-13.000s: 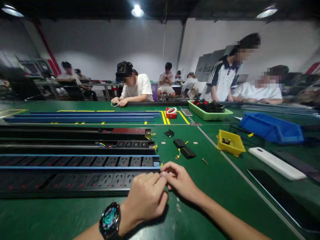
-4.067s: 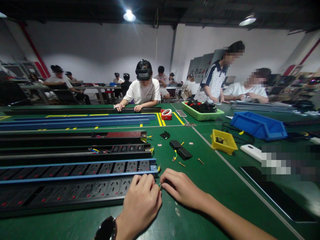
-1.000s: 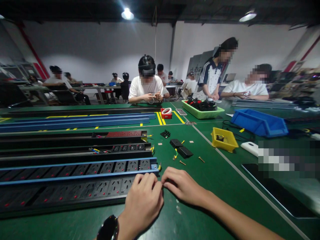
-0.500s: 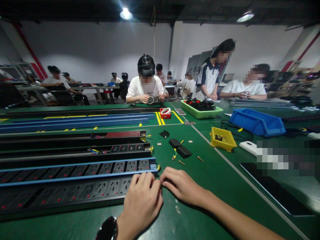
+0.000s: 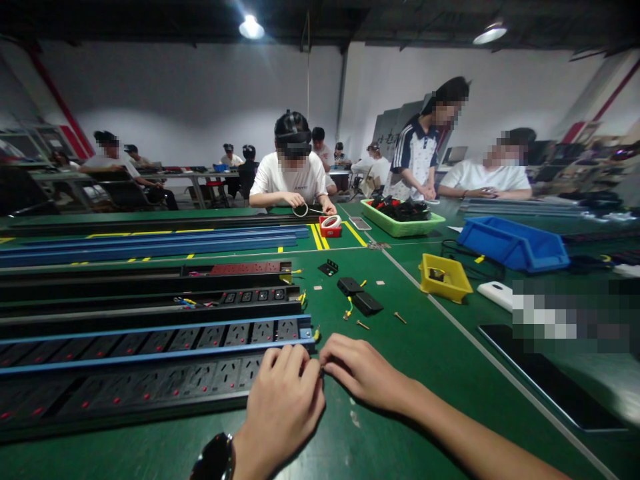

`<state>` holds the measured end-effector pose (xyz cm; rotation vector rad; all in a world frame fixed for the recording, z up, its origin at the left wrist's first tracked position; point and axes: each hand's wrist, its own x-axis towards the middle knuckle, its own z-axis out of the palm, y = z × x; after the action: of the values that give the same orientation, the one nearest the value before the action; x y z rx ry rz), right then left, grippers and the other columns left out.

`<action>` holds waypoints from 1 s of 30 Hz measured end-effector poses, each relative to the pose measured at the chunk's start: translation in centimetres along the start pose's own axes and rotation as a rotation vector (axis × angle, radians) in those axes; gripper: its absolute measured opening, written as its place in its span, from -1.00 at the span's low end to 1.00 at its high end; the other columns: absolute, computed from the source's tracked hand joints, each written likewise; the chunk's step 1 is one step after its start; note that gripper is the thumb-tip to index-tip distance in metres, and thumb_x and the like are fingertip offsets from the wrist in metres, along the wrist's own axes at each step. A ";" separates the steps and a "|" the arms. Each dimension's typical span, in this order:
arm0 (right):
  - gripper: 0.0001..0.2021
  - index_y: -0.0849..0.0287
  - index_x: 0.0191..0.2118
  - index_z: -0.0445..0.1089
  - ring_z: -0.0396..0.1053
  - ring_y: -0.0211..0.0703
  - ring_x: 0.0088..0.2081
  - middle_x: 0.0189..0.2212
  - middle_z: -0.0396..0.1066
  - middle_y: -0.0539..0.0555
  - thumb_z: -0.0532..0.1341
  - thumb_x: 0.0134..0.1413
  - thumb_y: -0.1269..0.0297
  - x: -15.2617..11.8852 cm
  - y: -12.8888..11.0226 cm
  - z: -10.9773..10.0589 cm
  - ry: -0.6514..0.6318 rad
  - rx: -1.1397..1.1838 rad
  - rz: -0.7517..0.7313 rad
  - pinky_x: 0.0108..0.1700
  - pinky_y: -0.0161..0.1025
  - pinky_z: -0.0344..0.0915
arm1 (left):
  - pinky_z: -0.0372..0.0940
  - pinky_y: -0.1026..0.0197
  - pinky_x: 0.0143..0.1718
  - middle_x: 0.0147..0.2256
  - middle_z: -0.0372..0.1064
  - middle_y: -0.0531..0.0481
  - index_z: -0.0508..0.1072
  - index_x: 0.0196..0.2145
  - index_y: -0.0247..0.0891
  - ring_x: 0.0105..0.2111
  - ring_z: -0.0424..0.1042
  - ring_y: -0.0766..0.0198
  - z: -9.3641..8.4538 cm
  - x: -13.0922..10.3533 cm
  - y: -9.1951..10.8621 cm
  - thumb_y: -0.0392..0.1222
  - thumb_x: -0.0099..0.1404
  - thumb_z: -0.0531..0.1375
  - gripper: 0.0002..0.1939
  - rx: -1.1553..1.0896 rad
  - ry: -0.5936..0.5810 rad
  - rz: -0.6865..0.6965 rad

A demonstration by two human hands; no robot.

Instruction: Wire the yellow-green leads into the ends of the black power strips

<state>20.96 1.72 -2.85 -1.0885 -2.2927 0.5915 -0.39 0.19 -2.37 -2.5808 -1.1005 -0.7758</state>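
Note:
My left hand [image 5: 290,400] is closed over the right end of the nearest black power strip [image 5: 165,387], its fingers wrapped round that end. Against its fingertips, my right hand [image 5: 363,370] pinches at the strip's end; a tiny dark piece shows between the hands, too small to name. Just behind lies a blue-edged power strip [image 5: 200,340] with a yellow-green wire end [image 5: 317,333] sticking out. Farther back are two open black strips with loose wires. Black end caps [image 5: 367,303] and screws [image 5: 400,318] lie beyond my right hand.
A yellow bin [image 5: 445,280], a blue bin [image 5: 515,243] and a dark tablet-like slab [image 5: 545,380] are on the right. A green basket [image 5: 403,223] of black parts and a red box [image 5: 330,230] stand farther back. Co-workers sit and stand across the table.
My hands stay almost in place at the strip's end. Across the table, a co-worker's hands have lowered towards the red box, drawing out a white strand.

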 end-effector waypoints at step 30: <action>-0.90 0.10 -0.10 0.40 0.45 -0.11 -0.13 -0.17 0.46 0.06 0.16 0.39 0.40 -0.1 -0.1 0.0 -0.004 -0.020 -0.004 -0.08 -0.25 0.32 | 0.07 0.01 -0.17 -0.30 0.35 -0.02 0.46 -0.24 -0.17 -0.27 0.28 0.09 -0.2 0.1 0.2 -0.24 0.39 0.13 -0.90 0.001 -0.013 -0.019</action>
<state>20.96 1.60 -2.78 -1.0930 -2.3086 0.5711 -0.27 0.06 -2.17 -2.5820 -1.1308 -0.7636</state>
